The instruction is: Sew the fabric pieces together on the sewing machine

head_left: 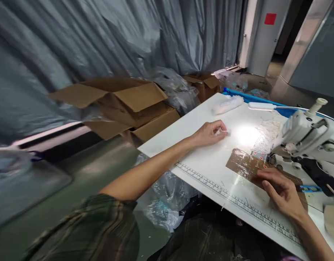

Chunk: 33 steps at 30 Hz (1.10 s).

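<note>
My left hand [210,133] rests on the white sewing table [188,134], fingers curled and pinched on a small white piece I cannot make out. My right hand [282,194] lies near the table's front edge with its fingers bent, on a brown taped patch [244,165] beside the needle area of the white sewing machine [311,137]. A small blue thread snip [310,188] lies just right of that hand. A printed ruler strip [237,199] runs along the table's front edge.
Open cardboard boxes [123,105] and clear plastic bags [175,90] stand left of the table, before a grey plastic curtain. A white bundle [228,105] and a white lamp arm [262,106] lie at the table's far end. More plastic bags [164,195] sit under the table.
</note>
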Available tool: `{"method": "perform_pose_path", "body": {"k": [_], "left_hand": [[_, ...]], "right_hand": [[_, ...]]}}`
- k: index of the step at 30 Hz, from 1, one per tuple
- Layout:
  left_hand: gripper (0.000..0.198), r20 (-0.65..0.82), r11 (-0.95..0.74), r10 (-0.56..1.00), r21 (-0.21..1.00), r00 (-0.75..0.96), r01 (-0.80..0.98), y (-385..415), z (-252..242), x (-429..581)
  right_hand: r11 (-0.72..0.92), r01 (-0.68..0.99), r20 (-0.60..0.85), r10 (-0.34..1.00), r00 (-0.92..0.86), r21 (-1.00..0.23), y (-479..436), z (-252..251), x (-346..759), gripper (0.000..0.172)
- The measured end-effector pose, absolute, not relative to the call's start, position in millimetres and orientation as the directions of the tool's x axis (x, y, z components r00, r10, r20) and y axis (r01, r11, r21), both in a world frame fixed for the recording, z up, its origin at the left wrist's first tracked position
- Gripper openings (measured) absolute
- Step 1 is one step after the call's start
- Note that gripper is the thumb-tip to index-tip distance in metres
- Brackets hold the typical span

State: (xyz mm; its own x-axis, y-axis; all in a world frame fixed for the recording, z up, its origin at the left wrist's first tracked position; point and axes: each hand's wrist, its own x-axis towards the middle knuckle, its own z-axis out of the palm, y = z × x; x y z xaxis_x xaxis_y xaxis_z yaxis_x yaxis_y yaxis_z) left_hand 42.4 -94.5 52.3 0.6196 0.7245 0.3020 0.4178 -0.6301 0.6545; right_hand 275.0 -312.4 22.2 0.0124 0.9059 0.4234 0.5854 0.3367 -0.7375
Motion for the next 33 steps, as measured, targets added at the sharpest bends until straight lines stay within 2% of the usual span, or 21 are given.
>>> {"method": "perform_pose_path", "body": {"k": [3,5,7,10,12,14,16,19,21,23,25,28,31,33], "left_hand": [[0.02,0.216,-0.667,0.476,0.721,0.853,0.19,-138,65,61],[0.019,0.183,-0.625,0.323,0.778,0.928,0.064,-162,72,71],[0.019,0.172,-0.592,0.28,0.805,0.945,0.029,-177,76,78],[0.021,0.145,-0.56,0.357,0.824,0.923,0.087,-179,75,82],[0.024,0.143,-0.536,0.454,0.832,0.88,0.142,-171,70,83],[0.027,0.148,-0.541,0.546,0.813,0.824,0.213,-161,63,83],[0.029,0.151,-0.604,0.596,0.732,0.789,0.316,-150,56,83],[0.032,0.183,-0.777,0.573,0.431,0.799,0.459,-136,45,85],[0.033,0.24,-0.861,0.504,0.214,0.83,0.461,-128,41,89],[0.03,0.273,-0.925,0.38,0.125,0.884,0.359,-123,40,95],[0.027,0.253,-0.971,0.208,0.173,0.945,0.167,-121,41,106],[0.024,0.191,-0.94,-0.009,0.332,0.982,-0.073,-122,41,126],[0.018,0.13,-0.886,-0.117,0.434,0.985,-0.162,-124,36,143],[0.015,0.1,-0.868,-0.129,0.469,0.987,-0.161,-124,30,150]], "right_hand": [[0.278,0.623,0.372,0.928,0.021,-0.731,-314,31,271,0.055],[0.227,0.567,0.267,0.964,-0.012,-0.792,-317,38,266,0.07],[0.13,0.433,0.094,0.99,-0.103,-0.892,-321,44,259,0.065],[-0.111,0.205,-0.157,0.961,-0.229,-0.973,-325,45,254,0.045],[-0.227,0.098,-0.244,0.945,-0.217,-0.969,-324,40,256,0.042],[-0.275,0.052,-0.28,0.947,-0.155,-0.96,-320,34,264,0.046],[-0.288,0.101,-0.293,0.955,-0.041,-0.952,-312,29,276,0.048],[-0.285,0.393,-0.197,0.948,0.248,-0.874,-303,26,294,0.042],[-0.327,0.574,-0.092,0.912,0.4,-0.751,-300,25,303,0.04],[-0.354,0.637,-0.043,0.892,0.45,-0.685,-301,23,309,0.041],[-0.344,0.629,-0.028,0.89,0.456,-0.697,-303,19,312,0.044],[-0.31,0.606,0.009,0.886,0.464,-0.732,-306,12,313,0.043],[-0.293,0.593,0.015,0.889,0.458,-0.75,-307,8,314,0.042],[-0.296,0.592,0.01,0.889,0.457,-0.75,-307,8,314,0.043]]}}
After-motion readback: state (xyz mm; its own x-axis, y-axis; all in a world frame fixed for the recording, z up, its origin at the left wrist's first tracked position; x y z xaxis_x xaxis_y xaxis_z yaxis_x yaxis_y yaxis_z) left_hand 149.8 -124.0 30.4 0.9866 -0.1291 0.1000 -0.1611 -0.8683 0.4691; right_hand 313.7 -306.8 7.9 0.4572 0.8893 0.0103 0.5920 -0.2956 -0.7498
